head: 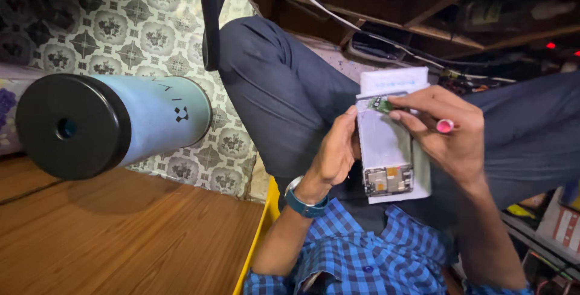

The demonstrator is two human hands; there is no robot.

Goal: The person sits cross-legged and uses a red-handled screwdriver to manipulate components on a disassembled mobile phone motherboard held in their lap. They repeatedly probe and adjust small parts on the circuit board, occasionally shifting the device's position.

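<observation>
An opened phone [386, 144] lies on my lap, back cover off, with a silvery battery area and a bare circuit board [388, 180] at its near end. My left hand [335, 150], with a blue wristwatch [305, 201], grips the phone's left edge. My right hand [450, 132] reaches over from the right. It holds a thin tool with a pink end [445, 126], and its fingertips rest on a small green board [380, 104] at the phone's far end. A white pad [393, 79] shows beyond the phone.
A pale blue cylinder with a black end cap [109, 124] lies on a wooden tabletop [121, 234] at the left. A yellow edge [260, 234] runs beside my shirt. A patterned floor [139, 23], a black chair leg [208, 17] and cluttered wooden shelves [423, 5] lie beyond.
</observation>
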